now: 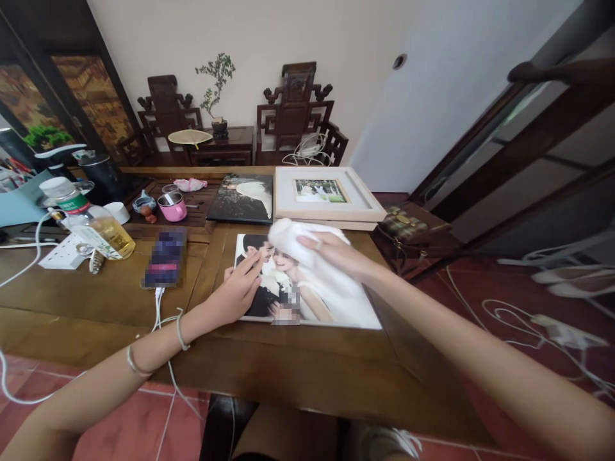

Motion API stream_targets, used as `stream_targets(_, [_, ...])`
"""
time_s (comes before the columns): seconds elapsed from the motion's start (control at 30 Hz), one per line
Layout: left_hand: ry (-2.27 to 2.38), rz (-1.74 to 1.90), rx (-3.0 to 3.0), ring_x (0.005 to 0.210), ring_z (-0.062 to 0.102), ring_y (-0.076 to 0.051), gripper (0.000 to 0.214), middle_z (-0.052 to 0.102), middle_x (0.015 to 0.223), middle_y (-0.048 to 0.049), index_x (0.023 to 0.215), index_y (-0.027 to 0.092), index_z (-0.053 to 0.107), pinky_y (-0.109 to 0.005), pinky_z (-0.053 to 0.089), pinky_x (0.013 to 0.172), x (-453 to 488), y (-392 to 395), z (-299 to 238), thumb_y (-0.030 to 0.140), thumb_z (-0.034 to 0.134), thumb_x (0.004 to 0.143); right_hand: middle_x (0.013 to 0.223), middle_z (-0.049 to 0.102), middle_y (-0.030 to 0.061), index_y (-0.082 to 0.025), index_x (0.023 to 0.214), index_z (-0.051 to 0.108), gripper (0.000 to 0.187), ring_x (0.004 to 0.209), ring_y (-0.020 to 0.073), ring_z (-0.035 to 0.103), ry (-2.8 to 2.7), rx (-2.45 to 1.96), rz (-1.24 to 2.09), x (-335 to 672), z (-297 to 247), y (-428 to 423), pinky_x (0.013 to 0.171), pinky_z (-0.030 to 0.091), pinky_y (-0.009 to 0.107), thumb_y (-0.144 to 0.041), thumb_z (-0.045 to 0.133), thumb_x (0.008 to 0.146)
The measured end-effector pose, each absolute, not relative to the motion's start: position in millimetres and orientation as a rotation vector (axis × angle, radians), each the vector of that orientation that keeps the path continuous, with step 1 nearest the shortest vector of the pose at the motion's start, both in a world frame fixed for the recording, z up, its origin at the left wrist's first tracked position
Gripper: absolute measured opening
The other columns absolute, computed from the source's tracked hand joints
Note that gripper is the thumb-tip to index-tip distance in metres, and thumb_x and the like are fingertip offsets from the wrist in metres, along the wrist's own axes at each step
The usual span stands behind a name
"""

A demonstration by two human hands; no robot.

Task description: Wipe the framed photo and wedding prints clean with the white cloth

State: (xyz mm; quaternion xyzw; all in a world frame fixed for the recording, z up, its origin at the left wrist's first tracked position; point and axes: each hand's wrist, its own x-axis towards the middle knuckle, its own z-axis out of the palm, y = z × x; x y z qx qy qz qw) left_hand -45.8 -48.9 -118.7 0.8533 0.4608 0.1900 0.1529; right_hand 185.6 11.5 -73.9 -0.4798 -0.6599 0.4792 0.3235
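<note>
While the left hand (241,285) lies with fingers extended, nearly together, on the photo panel (310,291) flat on the wooden table (269,362), the right hand (329,250) grips a white cloth (288,237) over its upper part, fingers mostly hidden.

Two dark chairs (294,96) are standing by the far wall (158,32). A small table (240,136) is sitting between them. Dark panels (91,83) are standing far left. Red tiles (129,416) are covering the floor (480,285).
</note>
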Motion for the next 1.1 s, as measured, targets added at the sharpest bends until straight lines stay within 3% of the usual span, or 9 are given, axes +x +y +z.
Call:
stream_targets(0.13, [1.284,0.629,2.462,0.141,0.026,-0.026,0.046,0.034,0.149,-0.0175,0.141,0.013,0.036,-0.048,0.030,0.110,-47.8,-46.5,-120.9,0.021,0.033,0.096,0.084,0.073,0.0080,-0.019,0.106,0.066,0.048,0.074,0.0260,0.067,-1.840,-1.121,1.463,132.0,-72.0,34.3,0.078,0.053,0.049,-0.059,0.053,0.083])
stream_targets(0.27, [1.229,0.692,2.439,0.138,0.033,-0.026,0.043,0.040,0.145,-0.0157,0.138,0.016,0.040,-0.047,0.032,0.109,-48.9,-44.9,-122.5,0.021,0.035,0.096,0.084,0.073,0.0068,-0.019,0.099,0.069,0.045,0.071,0.0242,0.065,-1.877,-1.074,1.468,124.9,-70.1,36.5,0.077,0.053,0.047,-0.059,0.058,0.080])
stream_targets(0.37, [1.218,0.732,2.390,0.141,0.026,-0.026,0.046,0.035,0.149,-0.0151,0.141,0.016,0.037,-0.048,0.028,0.112,-49.0,-44.3,-125.0,0.021,0.035,0.095,0.096,0.072,0.0086,-0.017,0.098,0.069,0.048,0.082,0.0265,0.066,-1.926,-1.068,1.359,161.8,-70.7,26.8,0.082,0.051,0.047,-0.059,0.050,0.085])
stream_targets(0.43, [1.216,0.775,2.339,0.142,0.025,-0.026,0.048,0.034,0.150,-0.0141,0.142,0.018,0.036,-0.049,0.025,0.113,-48.9,-43.9,-125.9,0.022,0.037,0.094,0.108,0.070,0.0089,-0.016,0.099,0.069,0.048,0.098,0.0287,0.063,-1.939,-1.206,1.081,194.8,-73.5,16.5,0.093,0.045,0.047,-0.057,0.048,0.086])
stream_targets(0.57, [1.302,1.012,2.125,0.141,0.026,-0.028,0.050,0.030,0.151,-0.0140,0.137,0.020,0.044,-0.049,0.024,0.114,-48.9,-42.6,-120.9,0.024,0.052,0.087,0.101,0.071,0.0102,-0.017,0.090,0.068,0.049,0.102,0.0347,0.060,-1.912,-1.392,0.846,239.5,-81.8,-11.0,0.096,0.040,0.053,-0.058,0.043,0.087])
stream_targets(0.73, [1.200,1.345,1.574,0.135,0.037,-0.031,0.050,0.024,0.154,-0.0125,0.129,0.021,0.050,-0.046,0.037,0.108,-48.5,-42.8,-104.9,0.032,0.062,0.082,0.098,0.071,0.0047,-0.024,0.085,0.065,0.034,0.101,0.0296,0.062,-2.117,-1.283,0.663,222.9,-86.8,-34.1,0.109,0.024,0.057,-0.047,0.041,0.091])
stream_targets(0.83, [1.163,1.480,1.388,0.130,0.045,-0.031,0.041,0.028,0.153,-0.0093,0.123,0.023,0.053,-0.043,0.047,0.100,-51.0,-41.9,-97.8,0.036,0.061,0.084,0.117,0.067,0.0068,-0.022,0.102,0.064,0.031,0.122,0.0287,0.051,-2.277,-1.149,0.555,186.7,-84.4,-39.6,0.111,0.015,0.061,-0.035,0.036,0.095])
stream_targets(0.97, [1.142,1.628,1.280,0.127,0.048,-0.031,0.037,0.032,0.151,-0.0060,0.123,0.027,0.051,-0.035,0.060,0.079,-59.0,-36.9,-93.8,0.041,0.054,0.089,0.122,0.064,0.0097,-0.020,0.105,0.063,0.027,0.137,0.0280,0.032,-2.462,-0.872,0.499,142.1,-77.1,-60.5,0.110,0.016,0.064,-0.030,0.040,0.095])
stream_targets(1.1, [1.084,1.726,1.274,0.123,0.052,-0.031,0.031,0.034,0.150,-0.0033,0.118,0.029,0.051,-0.031,0.061,0.072,-63.0,-36.1,-85.8,0.045,0.049,0.091,0.146,0.040,0.0154,-0.020,0.098,0.064,0.016,0.138,0.0393,0.024,-2.560,-0.776,0.182,125.7,-75.7,-90.0,0.103,0.020,0.073,-0.029,0.059,0.085])
